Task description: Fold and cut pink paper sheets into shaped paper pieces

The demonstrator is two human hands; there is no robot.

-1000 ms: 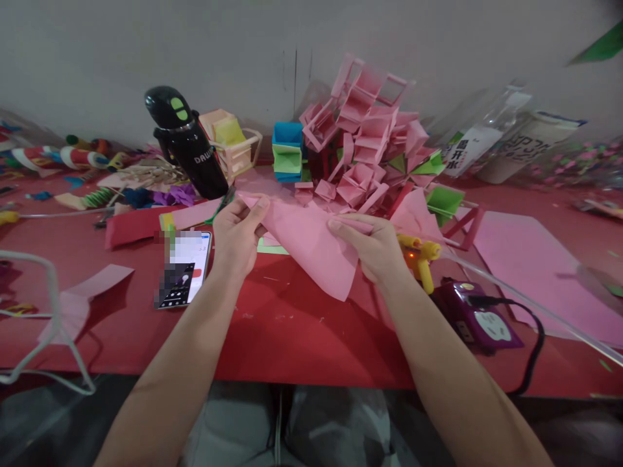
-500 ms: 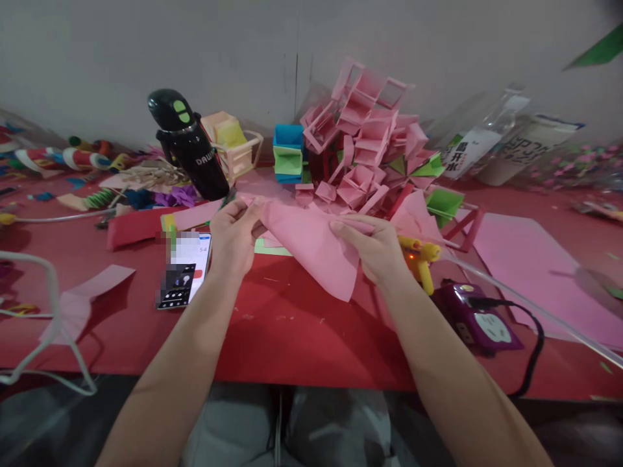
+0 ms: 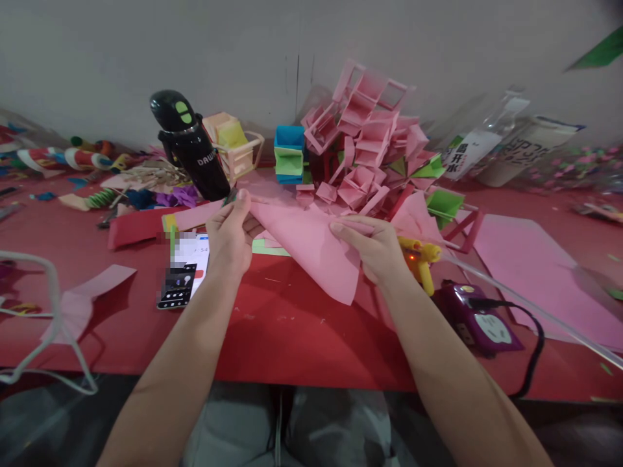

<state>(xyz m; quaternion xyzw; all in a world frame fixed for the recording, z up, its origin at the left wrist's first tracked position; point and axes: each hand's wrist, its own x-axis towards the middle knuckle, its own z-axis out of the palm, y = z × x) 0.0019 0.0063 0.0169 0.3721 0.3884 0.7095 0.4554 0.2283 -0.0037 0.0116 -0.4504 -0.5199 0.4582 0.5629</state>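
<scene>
A pink paper sheet [image 3: 311, 250] hangs folded above the red table [image 3: 292, 337], held between both hands. My left hand [image 3: 228, 237] pinches its upper left corner, fingers closed on the paper. My right hand [image 3: 377, 250] grips the sheet's right edge with thumb and fingers pressed together. Just behind the sheet rises a pile of folded pink paper frames [image 3: 365, 149].
A phone [image 3: 187, 269] lies left of my left hand. A black bottle [image 3: 192, 146] stands behind it. A yellow glue gun [image 3: 418, 259] and a purple power strip [image 3: 479, 318] with a black cable sit right of my right hand. A large pink sheet [image 3: 535, 266] lies far right.
My left hand has lifted the paper's left corner slightly and turned, fingers more curled. The right hand stays almost still.
</scene>
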